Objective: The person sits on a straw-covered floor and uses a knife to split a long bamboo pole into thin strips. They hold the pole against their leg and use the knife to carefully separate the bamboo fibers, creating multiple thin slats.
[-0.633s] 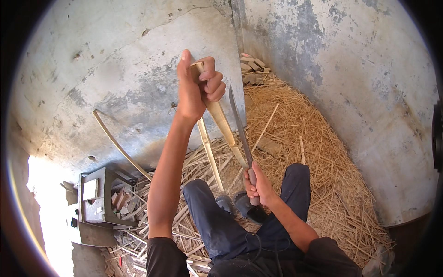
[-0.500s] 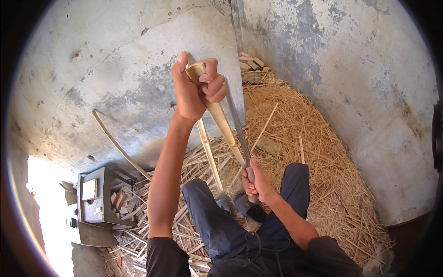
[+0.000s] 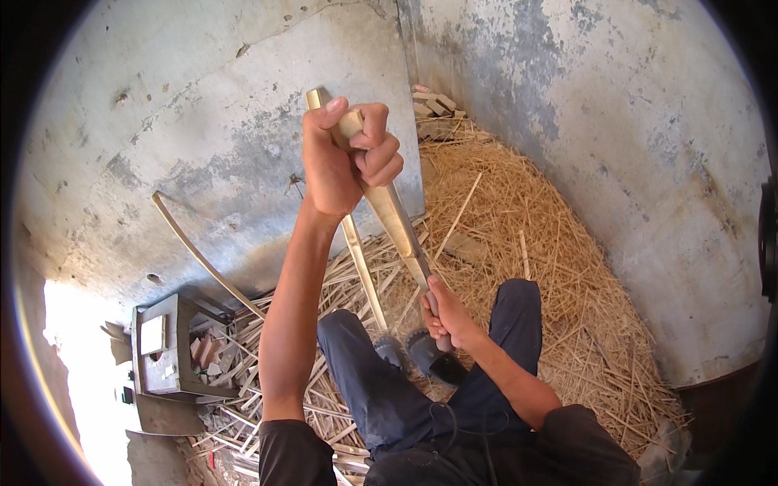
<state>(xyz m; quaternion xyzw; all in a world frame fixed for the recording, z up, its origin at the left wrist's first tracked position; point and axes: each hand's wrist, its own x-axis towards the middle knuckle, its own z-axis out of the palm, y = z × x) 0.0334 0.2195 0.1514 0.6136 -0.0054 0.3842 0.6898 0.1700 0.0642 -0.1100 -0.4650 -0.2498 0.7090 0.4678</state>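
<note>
My left hand (image 3: 344,162) is raised and closed around a thick bamboo piece (image 3: 393,223), which slants down to the right. A second, narrower bamboo strip (image 3: 361,259) shows above and below that hand and runs down near my feet; whether it is held or only passes behind is hidden. Low at centre, my right hand (image 3: 447,314) wraps the handle of a long-bladed knife (image 3: 442,342). Its dark blade (image 3: 422,263) lies along the right edge of the bamboo's lower end, mostly covered by it.
Loose bamboo slivers and shavings (image 3: 559,308) cover the floor around my shoes (image 3: 436,360). At left lies a wooden box-like stand (image 3: 166,348) with broken bits inside. A bent strip (image 3: 198,255) leans on the wall (image 3: 203,146). Bricks (image 3: 435,105) sit in the far corner.
The knife blade has shifted in against the bamboo and shows less beside it. The narrower strip's top end now sticks out above my left hand.
</note>
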